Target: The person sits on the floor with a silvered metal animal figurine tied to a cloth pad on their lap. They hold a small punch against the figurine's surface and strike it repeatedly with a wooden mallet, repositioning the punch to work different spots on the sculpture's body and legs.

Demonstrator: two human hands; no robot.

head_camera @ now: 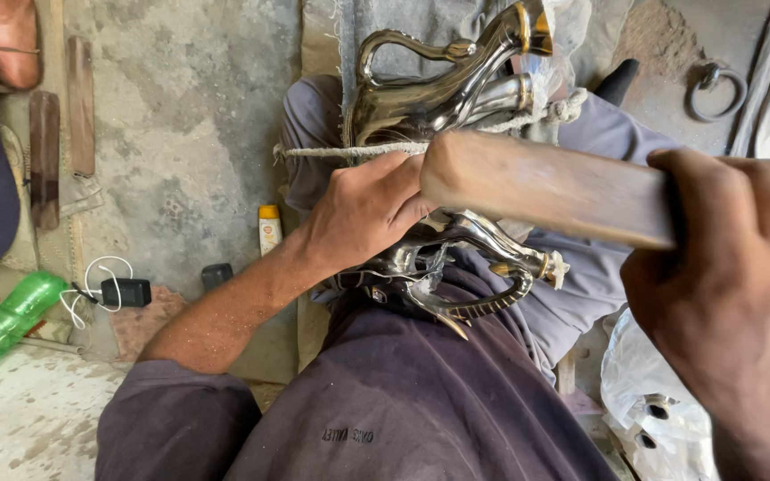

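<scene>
left hand [363,209]: centre of the frame, fingers curled down and pressed onto a shiny silver metal casting with curved spout and gold tips [456,267] that lies across the lap; the thumb side touches the end of the wooden block.
right hand [733,267]: right edge of the frame, closed in a fist around a long brown wooden block [536,187], which runs from the fist leftward to the left hand, just above the casting.
second casting: a polished silver metal piece with a looped handle and gold-tipped spout [443,85] sits at top centre, above the block, between the knees, with a frayed pale rope [349,151] stretched across just beneath it.
clothing: grey-purple trousers [421,401] fill the lower centre.
floor, left: a green plastic bottle [2,325] lies at lower left; a small black charger with white cable [118,291] is near it; a small yellow-capped white tube [269,229] stands beside the left forearm.
upper left: two dark wooden sticks [45,156] lie on the grey concrete floor [180,134].
upper right: a dark metal ring [716,89] rests on the ground.
lower right: a white plastic bag [643,392] holds metal parts, too blurred to tell apart.
</scene>
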